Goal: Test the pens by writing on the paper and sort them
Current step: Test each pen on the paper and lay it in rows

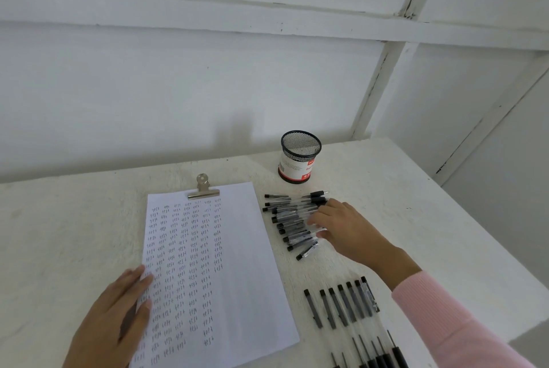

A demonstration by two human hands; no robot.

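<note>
Pens (292,223) waiting to be tested lie in a loose fanned pile directly under and just beyond the fingertips (312,221) of your right hand (347,228). Their barrels run crosswise on the table (59,234), nearly in line with your fingers, and their dark ends point away from the tips, toward the paper (231,263). Your right fingers are stretched out, slightly spread and almost straight, touching the near ends of several barrels. No pen shows as lifted or closed in them, and the thumb is too blurred to read. Because each barrel lies along your fingers and not across them, I judge the coming pick needs you to turn the wrist a little or roll one pen clear of its neighbours, since they touch and overlap. Your left hand (118,308) is far from the pile, lying flat with straight fingers on the left edge of the sheet and pinning it, so the right hand is plainly the one to take the pen. Behind your right wrist, under the pink sleeve (445,323), a second row of pens (341,305) lies side by side, probably the sorted ones. Past your right fingertips, further back, stands a mesh cup (300,156).
</note>
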